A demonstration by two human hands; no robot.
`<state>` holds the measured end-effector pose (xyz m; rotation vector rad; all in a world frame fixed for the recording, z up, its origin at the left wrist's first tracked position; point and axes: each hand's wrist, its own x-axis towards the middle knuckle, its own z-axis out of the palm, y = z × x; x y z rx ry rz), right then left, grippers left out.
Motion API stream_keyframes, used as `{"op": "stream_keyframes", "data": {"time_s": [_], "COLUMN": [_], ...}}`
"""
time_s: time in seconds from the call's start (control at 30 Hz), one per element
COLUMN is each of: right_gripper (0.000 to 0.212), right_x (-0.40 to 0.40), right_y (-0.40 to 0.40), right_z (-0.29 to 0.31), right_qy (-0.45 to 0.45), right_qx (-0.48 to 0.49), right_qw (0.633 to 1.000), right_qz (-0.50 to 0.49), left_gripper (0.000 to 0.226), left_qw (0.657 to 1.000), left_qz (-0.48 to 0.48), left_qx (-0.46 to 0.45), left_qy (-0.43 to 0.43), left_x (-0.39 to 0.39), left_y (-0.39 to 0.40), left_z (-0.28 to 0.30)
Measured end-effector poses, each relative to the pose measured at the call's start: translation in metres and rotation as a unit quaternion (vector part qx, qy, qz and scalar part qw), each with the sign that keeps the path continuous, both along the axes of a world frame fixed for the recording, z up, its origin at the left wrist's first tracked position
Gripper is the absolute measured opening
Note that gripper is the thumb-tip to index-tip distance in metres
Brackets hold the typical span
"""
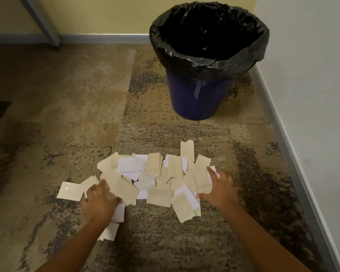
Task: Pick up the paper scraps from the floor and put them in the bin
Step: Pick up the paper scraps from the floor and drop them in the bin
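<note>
Beige and white paper scraps heaped on carpet | both hands: fingers spread, resting on heap

I'm looking down at mottled brown carpet, yellow wall ahead, white wall beside, grey skirting.
</note>
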<state>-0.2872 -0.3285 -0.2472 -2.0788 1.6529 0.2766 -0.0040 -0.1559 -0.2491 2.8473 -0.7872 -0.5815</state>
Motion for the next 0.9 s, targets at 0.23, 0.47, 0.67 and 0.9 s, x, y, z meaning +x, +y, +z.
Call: {"op": "stream_keyframes", "data": {"time_s": [0.23, 0.47, 0.67, 0.9], "right_gripper": [0.092, 0.082, 0.040, 0.017], "right_x": [0.008, 0.008, 0.038, 0.044], "right_y": [0.033, 0.059, 0.072, 0.104], "right_z": [0.004, -0.004, 0.008, 0.018], "right_qy": [0.013, -0.141, -0.244, -0.166], "right_qx": [0.035, 0.151, 0.200, 0.167], "right_qw": [0.999, 0.971, 0.933, 0.970], "right_qz": [0.012, -0.122, -0.175, -0.052], "left_gripper": [0.066, 0.054, 0.051, 0.021], "left_qw": [0.952, 0.915, 0.926, 0.934], "left_qz": [0.214, 0.256, 0.132, 0.138], "left_qx": [-0.175, -0.194, -0.119, -0.124], "left_qy": [0.134, 0.245, 0.334, 0.307], "left_x": [-0.049, -0.061, -0.068, -0.088], "left_y": [0.008, 0.019, 0.044, 0.068], "left_z": [0.007, 0.023, 0.031, 0.038]}}
